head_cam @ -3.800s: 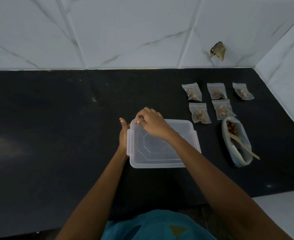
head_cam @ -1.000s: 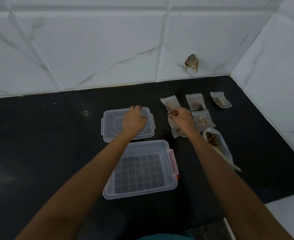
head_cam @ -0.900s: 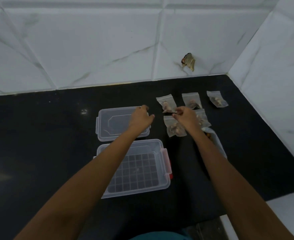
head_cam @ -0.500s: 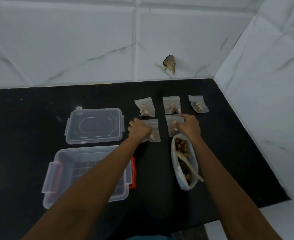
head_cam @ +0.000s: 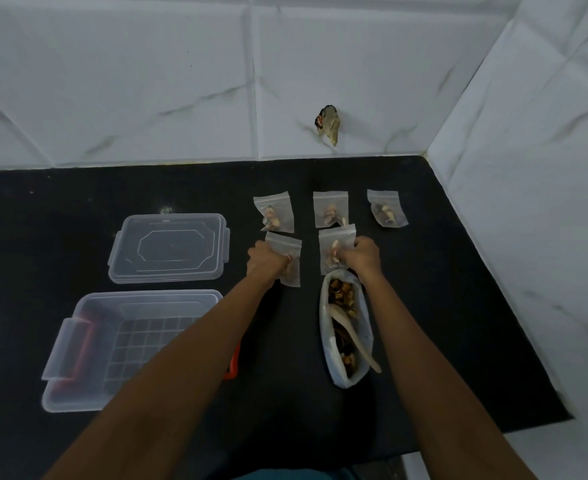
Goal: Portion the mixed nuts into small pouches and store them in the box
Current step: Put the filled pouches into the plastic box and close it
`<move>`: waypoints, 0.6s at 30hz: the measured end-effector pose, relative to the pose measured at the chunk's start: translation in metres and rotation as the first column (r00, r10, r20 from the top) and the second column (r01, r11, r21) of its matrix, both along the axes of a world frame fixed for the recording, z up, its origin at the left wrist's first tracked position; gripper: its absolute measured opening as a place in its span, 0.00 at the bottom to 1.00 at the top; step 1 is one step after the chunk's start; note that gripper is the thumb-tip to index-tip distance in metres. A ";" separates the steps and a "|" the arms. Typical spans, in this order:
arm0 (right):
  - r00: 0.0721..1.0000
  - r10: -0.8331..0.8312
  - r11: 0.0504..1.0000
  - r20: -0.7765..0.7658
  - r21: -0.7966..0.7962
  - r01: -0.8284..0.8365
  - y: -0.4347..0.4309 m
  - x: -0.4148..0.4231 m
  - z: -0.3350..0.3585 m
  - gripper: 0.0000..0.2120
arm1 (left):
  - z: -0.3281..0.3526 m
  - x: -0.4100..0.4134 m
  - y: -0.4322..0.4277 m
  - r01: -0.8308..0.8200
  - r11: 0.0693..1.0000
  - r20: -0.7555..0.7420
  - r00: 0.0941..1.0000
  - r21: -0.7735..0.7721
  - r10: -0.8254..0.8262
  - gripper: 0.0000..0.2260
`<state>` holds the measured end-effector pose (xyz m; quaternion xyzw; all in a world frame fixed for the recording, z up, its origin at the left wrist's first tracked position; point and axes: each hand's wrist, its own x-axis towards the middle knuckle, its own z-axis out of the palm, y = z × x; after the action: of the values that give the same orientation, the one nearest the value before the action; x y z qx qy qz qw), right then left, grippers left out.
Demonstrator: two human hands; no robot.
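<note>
In the head view, both hands reach forward over a black countertop [head_cam: 60, 216]. The left hand [head_cam: 266, 263] is curled shut on a small clear pouch [head_cam: 285, 258], fingers pinching its near left side; the pouch's sealed top edge points away from the person, its long axis running from near to far. The right hand [head_cam: 361, 256] is likewise closed on a second pouch [head_cam: 334, 242], gripping its near right part, zip edge also pointing toward the wall. Both pouches hold a few nuts. Whether they are lifted or lie flat on the counter I cannot tell.

Just beyond the two grips, three more filled pouches [head_cam: 330, 209] lie in a row, tops toward the wall, the rightmost tilted slightly. Just behind the right wrist lies the open bag of mixed nuts [head_cam: 346, 327], its long axis running near to far, mouth toward the gripped pouch, with a pale spoon [head_cam: 354, 337] resting inside. Left of the left hand sits the clear lid [head_cam: 169, 247], flat on the counter. Nearer the person, under the left forearm, is the open box [head_cam: 88, 348] with red latches and a gridded floor.

White marble-veined tiles [head_cam: 147, 81] form the back and right walls, meeting in a corner. A small brownish scrap [head_cam: 328, 124] sticks to the back wall.
</note>
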<state>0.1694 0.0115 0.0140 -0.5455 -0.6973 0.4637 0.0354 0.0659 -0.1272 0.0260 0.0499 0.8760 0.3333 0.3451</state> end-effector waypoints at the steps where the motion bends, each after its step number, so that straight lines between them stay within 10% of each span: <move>1: 0.999 -0.008 1.000 -0.032 -0.015 0.007 0.000 0.001 0.003 0.14 | -0.001 -0.001 -0.001 -0.007 1.000 0.004 1.000 0.028 0.007 0.29; 18: 0.918 -0.040 0.941 -0.394 -0.323 -0.098 -0.096 0.008 0.102 0.18 | 0.095 -0.006 -0.127 -0.033 0.874 0.078 0.997 0.486 -0.005 0.11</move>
<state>0.1769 -0.0846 0.1156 -0.4280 -0.5944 0.6767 0.0748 0.0597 -0.2542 0.1213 0.1157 0.7504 0.5469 0.3527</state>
